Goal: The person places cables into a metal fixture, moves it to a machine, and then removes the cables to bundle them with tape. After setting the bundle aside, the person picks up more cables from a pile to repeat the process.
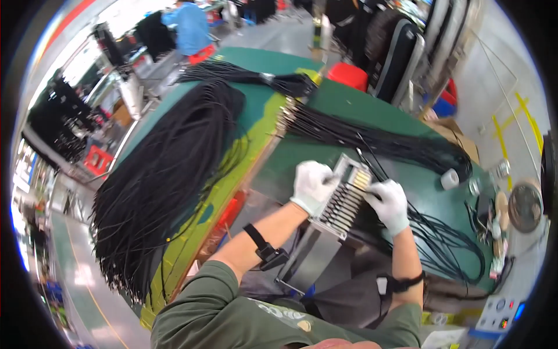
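A narrow metal fixture (343, 205) stands tilted in front of me, with a row of several pale and dark cylindrical pieces lying side by side across it. My left hand (314, 185), in a white glove, is at its upper left side with the fingers curled in; what they hold is hidden. From the right, my right hand (390, 205), also gloved, reaches the ends of the pieces with thumb and forefinger pinched together. Anything in that pinch is too small to make out. Thin black cables (444, 241) loop over the green table beside my right forearm.
A big heap of black cables (168, 168) covers the left of the green table (267, 56). Further bundles (372, 139) lie behind the fixture. A white roll (449, 179) stands at the right. Beyond the table are a red stool (347, 75) and a person in blue (192, 28).
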Tool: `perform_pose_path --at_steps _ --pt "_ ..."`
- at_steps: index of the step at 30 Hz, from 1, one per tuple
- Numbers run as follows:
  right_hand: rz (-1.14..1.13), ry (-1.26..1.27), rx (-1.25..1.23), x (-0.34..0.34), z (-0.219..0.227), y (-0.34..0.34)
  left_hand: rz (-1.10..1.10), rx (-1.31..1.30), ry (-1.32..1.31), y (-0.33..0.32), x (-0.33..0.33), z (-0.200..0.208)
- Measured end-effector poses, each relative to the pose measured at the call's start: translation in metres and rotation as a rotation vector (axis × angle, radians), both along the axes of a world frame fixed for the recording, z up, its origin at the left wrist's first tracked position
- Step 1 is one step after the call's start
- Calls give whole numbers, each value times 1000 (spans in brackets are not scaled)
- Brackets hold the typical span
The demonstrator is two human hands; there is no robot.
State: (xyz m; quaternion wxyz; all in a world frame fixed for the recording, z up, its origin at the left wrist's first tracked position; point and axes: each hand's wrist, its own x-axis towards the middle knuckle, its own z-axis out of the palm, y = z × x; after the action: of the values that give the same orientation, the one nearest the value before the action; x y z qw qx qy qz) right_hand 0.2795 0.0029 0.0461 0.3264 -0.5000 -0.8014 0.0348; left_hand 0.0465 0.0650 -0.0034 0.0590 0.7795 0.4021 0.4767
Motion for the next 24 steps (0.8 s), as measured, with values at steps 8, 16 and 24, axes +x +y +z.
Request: perform_pose_path --at_steps 8,16,24 --pt "-199 -129 -232 17 -10 1 14 -225 16 11 8 -18" --pt "-193 -136 -274 19 -10 -3 -20 -258 33 8 5 -23" --pt "-199 -148 -228 19 -25 6 -171 -120 354 -12 23 1"
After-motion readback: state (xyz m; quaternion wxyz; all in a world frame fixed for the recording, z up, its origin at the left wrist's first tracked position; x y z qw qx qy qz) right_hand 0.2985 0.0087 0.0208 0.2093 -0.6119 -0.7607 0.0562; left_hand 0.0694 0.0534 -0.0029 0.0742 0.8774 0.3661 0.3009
